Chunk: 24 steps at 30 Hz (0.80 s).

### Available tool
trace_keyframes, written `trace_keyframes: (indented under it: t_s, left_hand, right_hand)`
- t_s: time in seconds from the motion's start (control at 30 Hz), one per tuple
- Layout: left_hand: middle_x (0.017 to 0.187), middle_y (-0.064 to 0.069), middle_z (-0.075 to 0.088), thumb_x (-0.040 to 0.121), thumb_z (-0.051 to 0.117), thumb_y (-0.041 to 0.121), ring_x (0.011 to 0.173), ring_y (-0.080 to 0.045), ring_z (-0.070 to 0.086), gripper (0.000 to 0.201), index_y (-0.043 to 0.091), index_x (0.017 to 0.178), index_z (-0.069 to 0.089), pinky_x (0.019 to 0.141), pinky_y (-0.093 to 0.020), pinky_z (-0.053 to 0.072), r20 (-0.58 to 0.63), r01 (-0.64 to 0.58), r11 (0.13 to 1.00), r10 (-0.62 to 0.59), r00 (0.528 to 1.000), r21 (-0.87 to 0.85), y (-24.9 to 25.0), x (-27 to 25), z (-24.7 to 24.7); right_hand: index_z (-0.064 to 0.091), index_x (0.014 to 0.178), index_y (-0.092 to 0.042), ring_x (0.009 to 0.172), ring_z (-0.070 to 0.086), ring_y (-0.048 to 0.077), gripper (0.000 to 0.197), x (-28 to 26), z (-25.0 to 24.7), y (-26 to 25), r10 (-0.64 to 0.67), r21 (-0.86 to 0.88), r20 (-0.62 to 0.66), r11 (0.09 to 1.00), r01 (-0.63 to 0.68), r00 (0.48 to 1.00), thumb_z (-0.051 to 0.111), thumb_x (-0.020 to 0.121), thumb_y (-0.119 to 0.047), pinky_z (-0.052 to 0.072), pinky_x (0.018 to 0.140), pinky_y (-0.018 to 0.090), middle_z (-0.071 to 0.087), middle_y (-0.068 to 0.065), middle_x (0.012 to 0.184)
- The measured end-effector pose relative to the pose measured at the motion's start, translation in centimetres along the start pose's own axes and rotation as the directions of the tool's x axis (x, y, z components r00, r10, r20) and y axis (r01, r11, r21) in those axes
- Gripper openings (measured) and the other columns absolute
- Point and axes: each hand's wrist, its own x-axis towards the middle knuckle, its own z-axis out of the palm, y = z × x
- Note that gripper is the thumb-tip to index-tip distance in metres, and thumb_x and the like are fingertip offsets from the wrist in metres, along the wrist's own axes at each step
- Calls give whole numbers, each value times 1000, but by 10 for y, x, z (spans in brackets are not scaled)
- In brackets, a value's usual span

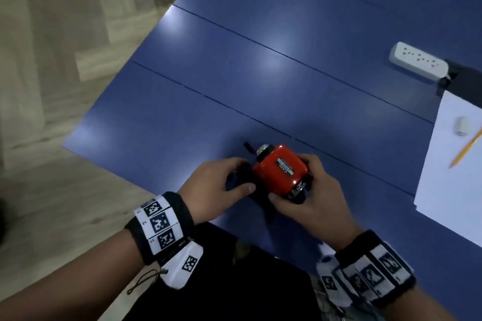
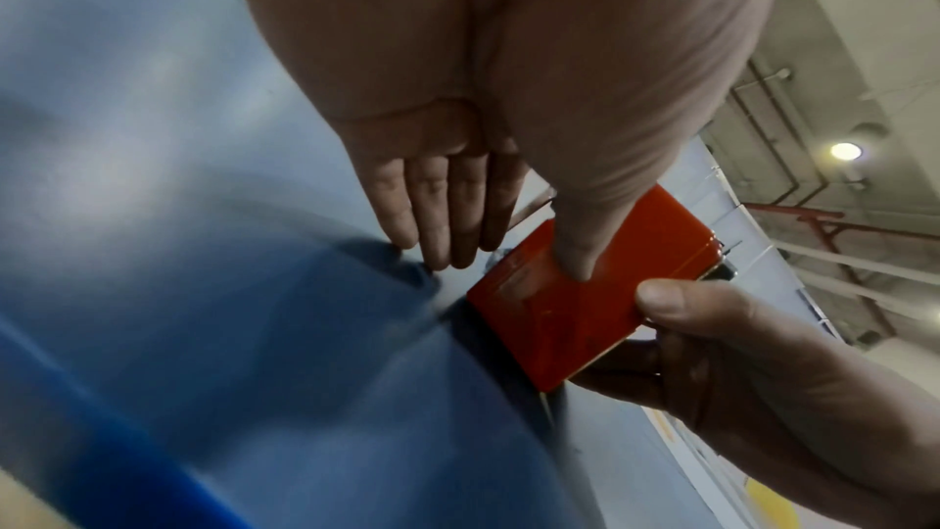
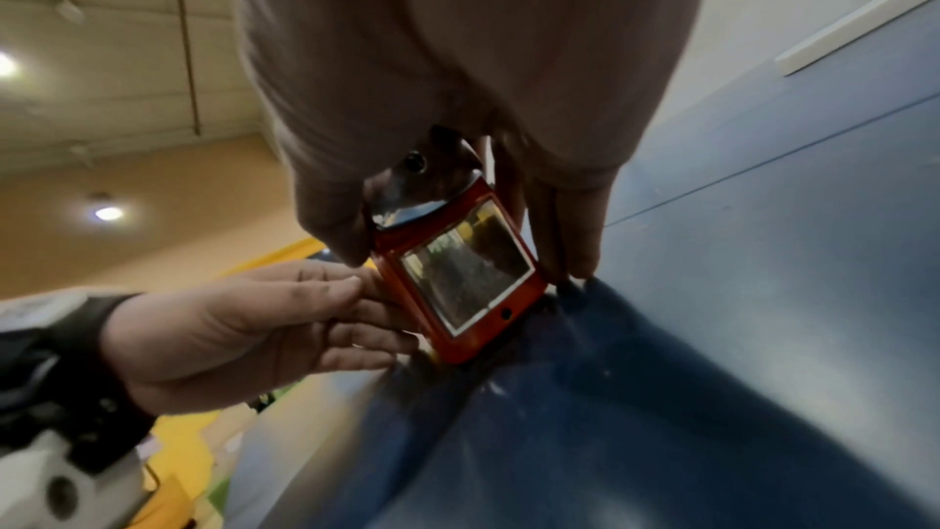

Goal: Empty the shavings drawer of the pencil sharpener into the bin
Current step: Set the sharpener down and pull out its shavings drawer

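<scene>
A red pencil sharpener (image 1: pixel 280 169) stands on the blue table (image 1: pixel 234 73) near its front edge. Its black crank (image 1: pixel 249 147) points to the far left. My right hand (image 1: pixel 292 180) grips the body, thumb on the near side and fingers on the far side. My left hand (image 1: pixel 243 176) holds the sharpener's left end, with the thumb (image 2: pixel 575 256) pressed on the red side and the fingers (image 2: pixel 447 232) behind the end. In the right wrist view a clear drawer window (image 3: pixel 468 272) with dark shavings behind it faces the camera. No bin is in view.
At the right of the table lie a white power strip (image 1: pixel 417 64) and a white sheet (image 1: pixel 456 177) with a yellow pencil (image 1: pixel 467 148) and an eraser (image 1: pixel 463 125). The table's left edge drops to a wood floor (image 1: pixel 52 86). A dark shape (image 1: pixel 234 289) lies below the front edge.
</scene>
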Motion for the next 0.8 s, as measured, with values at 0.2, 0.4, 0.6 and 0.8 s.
trace_keyframes:
  t_s: [0.2,0.4,0.6,0.8]
  left_hand:
    - [117,25,73,87,70,54,108,9,67,52,39,137,62,94,-25,54,-67,-107,994,108,992,30,2,3,9]
    - [103,15,78,82,70,59,98,-4,75,48,37,125,68,87,-35,58,-101,-204,975,212,972,89,3,11,17]
    - [92,14,80,72,79,59,88,-5,77,48,32,112,77,86,-35,61,-172,-210,975,219,960,66,-5,15,21]
    - [92,14,82,67,91,45,88,1,76,45,27,107,81,90,-32,61,-225,-208,978,197,954,-28,-8,15,29]
  right_hand:
    - [52,116,-46,95,73,0,66,4,0,10,-105,-35,21,994,106,994,96,69,-37,53,78,12,72,-26,107]
    - [55,110,-32,83,73,0,61,7,3,21,-152,-81,1,985,151,988,94,66,-45,53,69,15,75,-17,93]
    - [54,110,-33,84,70,-5,58,4,6,24,-129,-126,-35,984,124,991,94,69,-46,48,66,7,76,-15,91]
    - [57,127,-35,108,72,3,81,4,9,31,-160,-95,-45,983,155,986,100,59,-50,59,99,38,75,-13,116]
